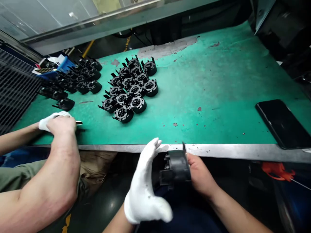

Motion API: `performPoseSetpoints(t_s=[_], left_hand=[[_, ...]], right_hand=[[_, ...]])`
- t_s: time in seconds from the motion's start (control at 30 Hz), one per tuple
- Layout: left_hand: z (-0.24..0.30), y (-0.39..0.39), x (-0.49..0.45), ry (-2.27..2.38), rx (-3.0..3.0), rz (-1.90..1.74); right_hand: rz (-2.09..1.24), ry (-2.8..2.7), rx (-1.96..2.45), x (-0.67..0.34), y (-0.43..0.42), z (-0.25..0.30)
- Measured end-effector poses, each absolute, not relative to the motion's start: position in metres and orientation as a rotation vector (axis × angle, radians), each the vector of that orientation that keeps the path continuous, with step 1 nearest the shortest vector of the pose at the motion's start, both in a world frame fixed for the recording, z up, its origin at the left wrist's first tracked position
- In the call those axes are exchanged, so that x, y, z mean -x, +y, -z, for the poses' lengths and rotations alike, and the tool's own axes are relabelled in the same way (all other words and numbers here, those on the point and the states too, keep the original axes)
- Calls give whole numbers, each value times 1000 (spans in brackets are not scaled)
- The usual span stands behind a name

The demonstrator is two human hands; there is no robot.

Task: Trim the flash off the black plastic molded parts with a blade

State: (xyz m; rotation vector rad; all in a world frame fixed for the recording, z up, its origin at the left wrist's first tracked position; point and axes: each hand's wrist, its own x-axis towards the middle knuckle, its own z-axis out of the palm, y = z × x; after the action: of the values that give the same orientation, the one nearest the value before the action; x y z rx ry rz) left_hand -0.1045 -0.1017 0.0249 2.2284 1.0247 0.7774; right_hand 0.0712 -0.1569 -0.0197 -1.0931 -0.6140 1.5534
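A round black plastic housing (179, 166) with prongs is held in front of the bench's near edge. My bare right hand (200, 174) grips it from the right, its fingers mostly hidden behind the part. To the left of the housing, my white-gloved left hand (147, 187) is spread with thumb and fingers apart and nothing between them. Several similar black housings (137, 104) stand grouped on the green bench top (194, 87), beyond my hands.
At the left a co-worker's hands (60, 123) work over the bench, one gloved. More black parts (82, 77) and a blue bin (65, 64) stand beyond them. A black phone (284, 123) lies at the right. Orange-handled scissors (277, 171) are below the edge.
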Motion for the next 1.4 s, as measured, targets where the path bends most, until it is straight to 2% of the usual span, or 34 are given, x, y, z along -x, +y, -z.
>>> performPoseSetpoints(t_s=[0.1, 0.27, 0.5, 0.7, 0.9, 1.4], left_hand=[[-24, -95, 97, 921, -2160, -689], [-11, -89, 87, 1361, -2407, -803], [19, -101, 78, 1521, -2427, -899], [25, -109, 75, 1485, -2375, -951], [28, -109, 73, 1470, -2346, -999], [29, -98, 71, 1374, -2343, -1069]], right_hand=[[-1597, -536, 1050, -56, -157, 19], [-1584, -318, 1171, -53, -187, 45], [-1618, -633, 1399, -67, -193, 56], [-1558, -807, 1292, -66, -177, 51], [-1503, -905, 1362, -69, -172, 54], [-1494, -870, 1424, -65, -170, 51]])
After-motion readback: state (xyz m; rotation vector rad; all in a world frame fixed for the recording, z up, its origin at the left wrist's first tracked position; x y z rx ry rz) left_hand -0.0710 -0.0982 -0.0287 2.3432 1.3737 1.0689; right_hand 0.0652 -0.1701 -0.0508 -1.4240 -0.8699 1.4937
